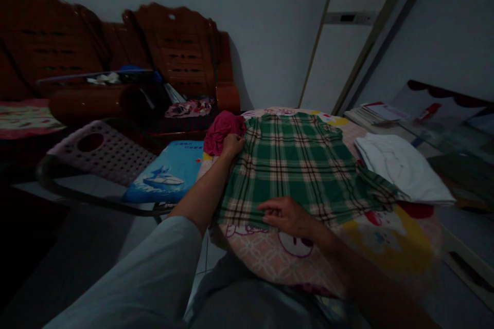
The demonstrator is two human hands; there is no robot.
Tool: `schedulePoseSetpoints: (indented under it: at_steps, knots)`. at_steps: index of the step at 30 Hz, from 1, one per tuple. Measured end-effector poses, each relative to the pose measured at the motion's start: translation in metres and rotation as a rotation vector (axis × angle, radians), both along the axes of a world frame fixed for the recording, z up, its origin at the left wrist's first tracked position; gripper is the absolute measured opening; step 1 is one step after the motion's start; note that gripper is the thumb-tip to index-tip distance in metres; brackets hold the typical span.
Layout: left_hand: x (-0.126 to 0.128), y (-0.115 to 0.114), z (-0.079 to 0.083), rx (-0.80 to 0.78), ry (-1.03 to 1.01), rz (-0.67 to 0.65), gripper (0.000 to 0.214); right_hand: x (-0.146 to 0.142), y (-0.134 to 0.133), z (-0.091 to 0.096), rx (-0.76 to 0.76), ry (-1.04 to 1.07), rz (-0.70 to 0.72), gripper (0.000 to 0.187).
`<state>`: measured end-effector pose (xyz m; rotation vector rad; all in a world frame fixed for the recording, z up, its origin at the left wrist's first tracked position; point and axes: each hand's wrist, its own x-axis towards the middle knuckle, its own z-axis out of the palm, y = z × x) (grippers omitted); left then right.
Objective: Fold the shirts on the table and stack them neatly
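Note:
A green plaid shirt (pixel 293 164) lies spread on a round table covered with a pink cartoon cloth (pixel 266 257). My left hand (pixel 232 146) reaches far out and is closed on the shirt's left upper edge, next to a crumpled red garment (pixel 222 129). My right hand (pixel 287 214) rests on the shirt's near hem, fingers curled and pinching the fabric.
A folded white garment (pixel 401 165) lies on the table's right side. Papers (pixel 376 112) sit beyond it. To the left stand a blue boat-print cushion (pixel 168 175), a perforated pink plastic seat (pixel 102 149) and dark wooden chairs (pixel 181 51) against the wall. The room is dim.

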<state>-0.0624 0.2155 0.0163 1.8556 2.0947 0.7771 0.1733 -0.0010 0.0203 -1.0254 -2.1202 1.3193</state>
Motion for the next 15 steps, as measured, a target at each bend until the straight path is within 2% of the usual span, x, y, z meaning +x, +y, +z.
schedulePoseSetpoints:
  at_steps: [4,9,12,15]
  knots:
    - [-0.005,0.008,0.002,-0.094,-0.113,-0.05,0.018,-0.006,0.001,-0.005,0.094,-0.026,0.016,0.026]
    - [-0.01,0.016,-0.001,-0.188,-0.379,-0.083,0.013,-0.008,0.006,0.011,0.313,-0.059,0.067,0.021]
    - [-0.011,0.016,-0.002,-0.22,-0.443,-0.095,0.012,-0.03,0.009,0.02,0.463,-0.161,0.148,0.022]
    - [-0.01,0.017,-0.002,-0.243,-0.506,-0.101,0.016,-0.065,0.01,0.02,0.567,-0.335,0.235,0.025]
